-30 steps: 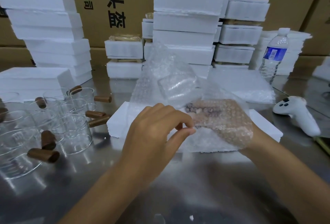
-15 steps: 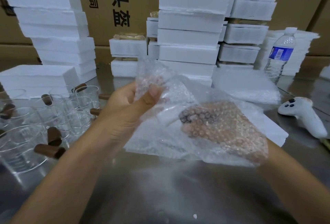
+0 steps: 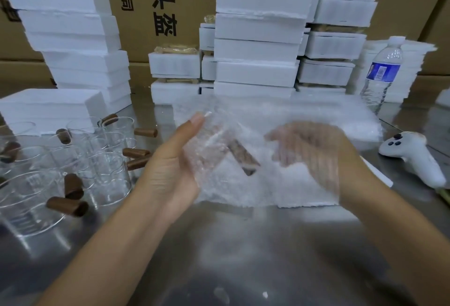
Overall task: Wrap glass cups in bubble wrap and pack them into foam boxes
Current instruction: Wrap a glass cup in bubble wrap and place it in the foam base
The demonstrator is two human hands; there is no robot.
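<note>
Between my two hands is a glass cup with a brown handle, loosely covered in a sheet of bubble wrap. My left hand is upright, its straight fingers pressing the wrapped cup from the left. My right hand is blurred and lies under the wrap to the right of the cup, fingers stretched towards it. A flat white foam box sits on the metal table just beyond the hands. Several bare glass cups with brown handles stand at the left.
Tall stacks of foam boxes and cardboard cartons line the back. More bubble wrap sheets lie behind the hands. A water bottle stands at the right, with a white controller lying near it.
My left hand has let go of the wrap's upper edge and now lies flat against the cup. The wrap has come down, and my right hand has shifted right and up.
</note>
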